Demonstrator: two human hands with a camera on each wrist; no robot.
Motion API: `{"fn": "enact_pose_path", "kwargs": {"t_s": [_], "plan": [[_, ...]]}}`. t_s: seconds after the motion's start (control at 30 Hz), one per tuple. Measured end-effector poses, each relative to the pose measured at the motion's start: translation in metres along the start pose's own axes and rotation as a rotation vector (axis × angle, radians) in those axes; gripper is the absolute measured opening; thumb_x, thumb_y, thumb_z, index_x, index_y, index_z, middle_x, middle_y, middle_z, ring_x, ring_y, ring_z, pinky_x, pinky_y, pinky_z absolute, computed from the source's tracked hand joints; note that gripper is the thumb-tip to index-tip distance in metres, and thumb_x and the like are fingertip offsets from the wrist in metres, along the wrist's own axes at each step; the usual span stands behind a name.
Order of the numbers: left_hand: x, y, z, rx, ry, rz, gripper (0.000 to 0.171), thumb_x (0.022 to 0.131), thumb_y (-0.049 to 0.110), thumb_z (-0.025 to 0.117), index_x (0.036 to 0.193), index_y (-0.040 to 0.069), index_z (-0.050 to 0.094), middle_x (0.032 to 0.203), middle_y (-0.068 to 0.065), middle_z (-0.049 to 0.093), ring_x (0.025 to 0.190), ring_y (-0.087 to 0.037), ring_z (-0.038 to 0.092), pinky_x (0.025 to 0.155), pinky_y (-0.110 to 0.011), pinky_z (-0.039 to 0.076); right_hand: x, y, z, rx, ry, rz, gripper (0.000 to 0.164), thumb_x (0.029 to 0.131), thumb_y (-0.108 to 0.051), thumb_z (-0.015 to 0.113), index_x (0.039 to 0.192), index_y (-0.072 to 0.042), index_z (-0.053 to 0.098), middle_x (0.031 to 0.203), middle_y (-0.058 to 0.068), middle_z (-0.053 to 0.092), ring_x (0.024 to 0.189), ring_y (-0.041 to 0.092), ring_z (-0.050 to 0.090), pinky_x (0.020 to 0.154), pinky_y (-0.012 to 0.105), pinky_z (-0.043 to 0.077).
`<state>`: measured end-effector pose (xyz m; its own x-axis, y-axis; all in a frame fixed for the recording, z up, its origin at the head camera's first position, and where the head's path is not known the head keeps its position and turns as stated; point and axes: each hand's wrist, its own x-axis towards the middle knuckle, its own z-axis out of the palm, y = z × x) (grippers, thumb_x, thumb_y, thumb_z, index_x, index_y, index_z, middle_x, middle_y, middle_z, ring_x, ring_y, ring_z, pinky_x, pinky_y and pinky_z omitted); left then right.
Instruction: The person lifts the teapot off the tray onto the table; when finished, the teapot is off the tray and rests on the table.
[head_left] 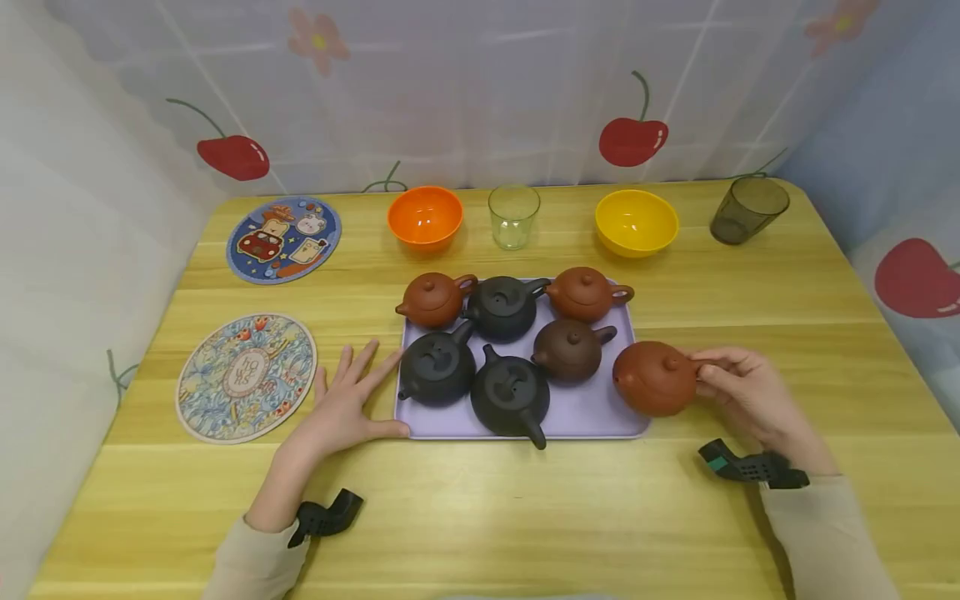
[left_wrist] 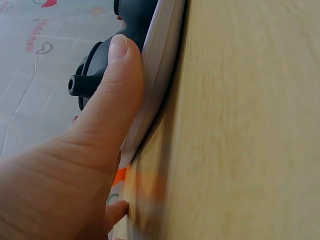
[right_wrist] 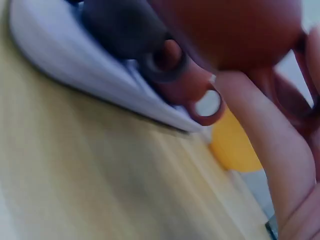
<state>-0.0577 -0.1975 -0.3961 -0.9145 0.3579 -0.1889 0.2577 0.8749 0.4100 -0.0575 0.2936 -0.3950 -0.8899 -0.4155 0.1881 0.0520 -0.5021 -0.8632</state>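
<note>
- One reddish-brown clay teapot [head_left: 654, 385] is, in the head view, at the right end of the lilac tray [head_left: 585, 417], overlapping its rim. Its body is squat, rounded, smooth and matte, with a short spout aimed left, a fitted lid topped by a round knob, and a handle on the right.
- Head view: the right hand [head_left: 750, 396] pinches that handle between thumb and fingers.
- Head view: the left hand [head_left: 341, 408] is spread wide with nothing in its grasp; its thumb touches the tray's near left corner.
- Head view: six more pots crowd the tray. A left terracotta teapot [head_left: 432, 302] and a right terracotta teapot [head_left: 585, 294] are along the far side with a far black teapot [head_left: 502, 308] between them; nearer are a left black teapot [head_left: 437, 371], a near black teapot [head_left: 510, 400] and a dark brown teapot [head_left: 567, 352].
- Left wrist view: the thumb lies nearly straight along the tray's side wall, just beside a black spout; most other fingers are hidden.
- Right wrist view: the held pot looms blurred at the top, its curved underside above the tray's rim, one finger against the body near the handle. Beyond show a dark ring handle [right_wrist: 162, 76], a terracotta ring handle [right_wrist: 206, 121] and a yellow bowl [right_wrist: 231, 142].
</note>
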Motion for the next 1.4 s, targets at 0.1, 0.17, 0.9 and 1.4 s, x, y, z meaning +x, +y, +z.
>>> {"fn": "enact_pose_path", "kwargs": {"t_s": [0.1, 0.17, 0.9, 1.4], "plan": [[0.0, 0.0, -0.001, -0.006, 0.0, 0.0, 0.098, 0.056, 0.072, 0.056, 0.138, 0.035, 0.017, 0.145, -0.008, 0.004, 0.127, -0.04, -0.005, 0.09, -0.063, -0.007, -0.001, -0.007, -0.004, 0.11, 0.096, -0.071, 0.036, 0.088, 0.016, 0.025, 0.107, 0.011, 0.055, 0.105, 0.017, 0.059, 0.095, 0.025, 0.057, 0.076, 0.033, 0.045], [0.0, 0.0, -0.001, -0.007, 0.003, 0.001, 0.098, 0.056, 0.071, 0.057, 0.138, 0.035, 0.017, 0.145, -0.008, 0.004, 0.127, -0.04, -0.006, 0.09, -0.063, -0.007, -0.002, -0.012, -0.01, 0.196, 0.185, -0.123, 0.035, 0.088, 0.016, 0.024, 0.107, 0.014, 0.053, 0.104, 0.02, 0.058, 0.094, 0.027, 0.057, 0.077, 0.035, 0.044], [-0.001, 0.001, -0.002, -0.036, -0.001, 0.001, 0.095, 0.058, 0.067, 0.06, 0.137, 0.035, 0.019, 0.144, -0.009, 0.005, 0.126, -0.041, -0.006, 0.09, -0.063, -0.008, -0.031, -0.067, -0.103, 0.313, 1.081, -0.399, 0.025, 0.076, 0.012, 0.055, 0.101, 0.01, 0.057, 0.106, 0.007, 0.051, 0.102, 0.017, 0.05, 0.061, 0.037, 0.049], [-0.001, 0.0, 0.0, -0.044, 0.006, 0.01, 0.095, 0.058, 0.069, 0.058, 0.137, 0.035, 0.018, 0.145, -0.009, 0.003, 0.126, -0.04, -0.008, 0.09, -0.062, -0.009, -0.028, -0.059, -0.103, 0.391, 1.081, -0.332, 0.029, 0.076, 0.013, 0.055, 0.104, 0.006, 0.057, 0.106, 0.003, 0.051, 0.091, 0.016, 0.054, 0.06, 0.039, 0.049]]}}
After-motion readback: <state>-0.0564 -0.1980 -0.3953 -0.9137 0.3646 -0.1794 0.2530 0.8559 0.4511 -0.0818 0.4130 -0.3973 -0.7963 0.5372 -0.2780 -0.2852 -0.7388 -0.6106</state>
